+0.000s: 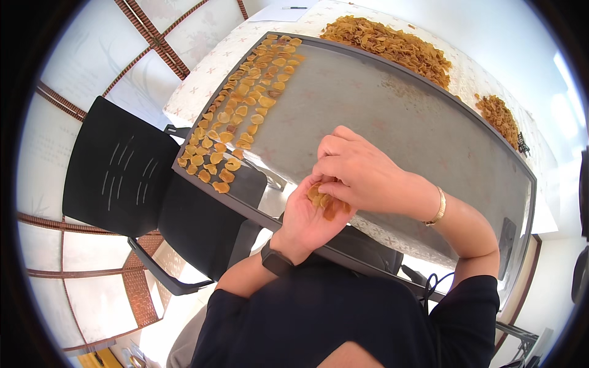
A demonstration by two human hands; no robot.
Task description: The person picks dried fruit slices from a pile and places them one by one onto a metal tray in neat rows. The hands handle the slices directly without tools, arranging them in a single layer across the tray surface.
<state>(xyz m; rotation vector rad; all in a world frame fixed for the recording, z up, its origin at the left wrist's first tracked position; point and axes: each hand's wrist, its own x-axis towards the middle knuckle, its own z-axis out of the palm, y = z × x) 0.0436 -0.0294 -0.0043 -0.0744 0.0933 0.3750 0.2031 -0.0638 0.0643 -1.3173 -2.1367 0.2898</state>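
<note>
My left hand (pixel 306 223) is turned palm up above the near side of a large framed mesh screen (pixel 349 106). Several thin amber dried slices (pixel 316 197), like dried fruit or root, lie cupped in its palm. Over them bends my right hand (pixel 359 172), its fingers curled and its thumb touching the slices. Whether a slice is pinched between those fingertips is hidden. Rows of similar slices (pixel 241 110) are laid flat along the screen's left end.
Behind the screen, on a patterned tablecloth (pixel 207 87), lie a large heap of slices (pixel 386 43) and a smaller heap (pixel 499 117). Paper (pixel 276 11) with a pen (pixel 294 8) is at the back left. A black chair (pixel 119 165) stands left; a dark cable (pixel 430 285) hangs near my right elbow.
</note>
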